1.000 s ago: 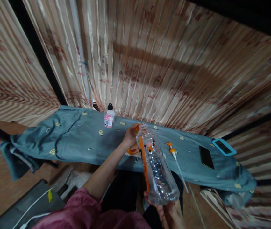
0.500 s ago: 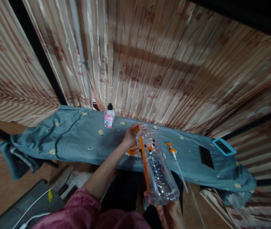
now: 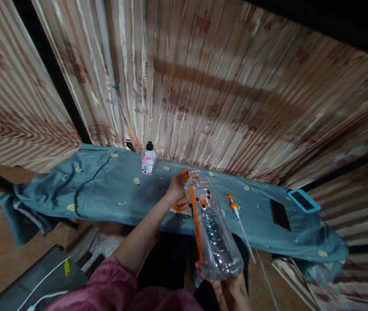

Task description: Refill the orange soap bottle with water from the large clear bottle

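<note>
A large clear plastic bottle [image 3: 216,231] with an orange label strip is tilted in front of me, its neck away from me and its base towards me. My left hand [image 3: 177,185] is closed by the bottle's neck end, its fingertips partly hidden, with a bit of orange showing there. Under the base, my right hand [image 3: 224,287] grips the bottle from below. Beside it, on the cloth, lies an orange pump top [image 3: 233,203] with a long pale tube reaching past the edge. Partly covered by the bottle is an orange and white packet [image 3: 181,206].
A grey-green patterned cloth [image 3: 106,194] covers the long narrow table. A small bottle with a black cap [image 3: 148,160] stands at the back. To the right lie a black phone [image 3: 280,214] and a blue-framed device [image 3: 303,201]. Striped curtain [image 3: 187,86] hangs behind.
</note>
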The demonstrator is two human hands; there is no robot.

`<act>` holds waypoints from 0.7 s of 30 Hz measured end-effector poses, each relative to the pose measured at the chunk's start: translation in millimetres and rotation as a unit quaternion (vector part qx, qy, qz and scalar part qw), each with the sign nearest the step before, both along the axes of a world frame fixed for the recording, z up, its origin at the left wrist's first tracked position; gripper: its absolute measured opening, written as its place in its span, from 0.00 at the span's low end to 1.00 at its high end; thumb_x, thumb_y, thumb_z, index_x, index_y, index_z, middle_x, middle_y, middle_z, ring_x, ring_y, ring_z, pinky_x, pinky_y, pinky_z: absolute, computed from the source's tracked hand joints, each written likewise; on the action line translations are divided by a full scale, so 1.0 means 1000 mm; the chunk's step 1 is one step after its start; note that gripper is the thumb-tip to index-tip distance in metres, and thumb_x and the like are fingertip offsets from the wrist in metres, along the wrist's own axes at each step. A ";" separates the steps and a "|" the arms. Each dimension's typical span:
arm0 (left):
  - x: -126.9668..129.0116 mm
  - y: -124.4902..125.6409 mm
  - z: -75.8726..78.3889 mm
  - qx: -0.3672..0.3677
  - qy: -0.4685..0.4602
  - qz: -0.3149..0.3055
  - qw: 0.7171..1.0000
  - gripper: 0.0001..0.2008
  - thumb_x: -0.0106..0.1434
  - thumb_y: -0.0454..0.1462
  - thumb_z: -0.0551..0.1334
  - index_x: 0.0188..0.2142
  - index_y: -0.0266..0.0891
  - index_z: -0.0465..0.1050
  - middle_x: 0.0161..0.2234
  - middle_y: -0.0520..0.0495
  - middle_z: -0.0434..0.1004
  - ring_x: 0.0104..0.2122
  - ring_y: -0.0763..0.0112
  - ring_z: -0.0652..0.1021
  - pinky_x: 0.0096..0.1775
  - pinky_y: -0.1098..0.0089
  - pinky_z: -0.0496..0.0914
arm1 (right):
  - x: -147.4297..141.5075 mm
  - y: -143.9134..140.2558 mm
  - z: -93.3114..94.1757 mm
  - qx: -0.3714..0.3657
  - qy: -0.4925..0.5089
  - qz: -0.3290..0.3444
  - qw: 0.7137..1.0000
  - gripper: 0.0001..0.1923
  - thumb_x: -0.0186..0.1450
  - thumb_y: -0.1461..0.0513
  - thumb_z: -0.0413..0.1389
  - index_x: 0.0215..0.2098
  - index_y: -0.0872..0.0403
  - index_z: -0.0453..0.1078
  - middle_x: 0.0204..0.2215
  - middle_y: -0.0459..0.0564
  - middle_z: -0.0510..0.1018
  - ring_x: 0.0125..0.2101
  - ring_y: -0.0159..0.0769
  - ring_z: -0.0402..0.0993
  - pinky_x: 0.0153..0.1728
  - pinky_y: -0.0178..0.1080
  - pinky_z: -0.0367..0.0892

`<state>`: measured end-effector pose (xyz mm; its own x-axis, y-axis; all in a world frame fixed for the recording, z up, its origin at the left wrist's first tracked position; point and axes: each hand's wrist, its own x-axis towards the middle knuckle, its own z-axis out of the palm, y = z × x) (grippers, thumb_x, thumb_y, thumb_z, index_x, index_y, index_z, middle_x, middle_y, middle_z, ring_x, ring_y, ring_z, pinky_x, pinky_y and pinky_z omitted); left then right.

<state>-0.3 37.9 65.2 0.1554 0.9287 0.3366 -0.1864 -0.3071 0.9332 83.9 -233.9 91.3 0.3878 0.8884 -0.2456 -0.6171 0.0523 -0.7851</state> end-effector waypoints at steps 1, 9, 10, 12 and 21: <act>0.000 -0.001 0.000 0.002 -0.001 -0.001 1.000 0.11 0.53 0.38 0.71 0.36 0.37 0.79 0.35 0.46 0.84 0.36 0.62 0.81 0.43 0.62 0.76 | 0.000 0.000 -0.001 0.005 -0.001 0.004 1.000 0.27 0.47 0.47 0.75 0.42 0.45 0.79 0.36 0.51 0.87 0.30 0.48 0.85 0.29 0.40 0.80; -0.003 -0.002 0.002 -0.011 0.007 0.001 1.000 0.12 0.51 0.37 0.73 0.35 0.36 0.78 0.33 0.46 0.83 0.34 0.63 0.81 0.42 0.63 0.75 | 0.000 0.001 -0.003 0.024 -0.012 0.016 0.999 0.24 0.49 0.47 0.73 0.42 0.43 0.79 0.37 0.49 0.87 0.31 0.48 0.85 0.30 0.40 0.80; -0.003 -0.002 0.002 -0.007 0.011 0.002 1.000 0.12 0.52 0.37 0.72 0.35 0.36 0.78 0.33 0.46 0.83 0.35 0.63 0.81 0.42 0.63 0.75 | 0.000 0.000 -0.003 0.022 -0.013 0.015 1.000 0.25 0.49 0.46 0.73 0.43 0.42 0.79 0.38 0.48 0.87 0.31 0.48 0.85 0.30 0.39 0.80; -0.004 -0.002 0.003 -0.001 0.020 0.003 1.000 0.10 0.53 0.38 0.72 0.34 0.37 0.78 0.33 0.47 0.82 0.35 0.63 0.80 0.42 0.64 0.75 | -0.001 0.000 -0.002 0.016 -0.010 0.009 1.000 0.25 0.48 0.46 0.74 0.42 0.41 0.79 0.38 0.46 0.87 0.31 0.47 0.85 0.30 0.39 0.80; -0.004 -0.001 0.001 0.019 0.048 0.014 0.999 0.12 0.55 0.40 0.71 0.37 0.36 0.78 0.33 0.47 0.83 0.34 0.64 0.80 0.42 0.65 0.75 | 0.000 0.000 0.000 0.006 -0.004 0.020 1.000 0.27 0.46 0.45 0.74 0.42 0.42 0.79 0.37 0.47 0.87 0.31 0.46 0.85 0.30 0.38 0.80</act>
<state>-3.9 36.6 65.8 0.1629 0.9199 0.3567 -0.0876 -0.3467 0.9339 83.6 -233.5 91.7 0.3545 0.9058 -0.2320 -0.6128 0.0376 -0.7893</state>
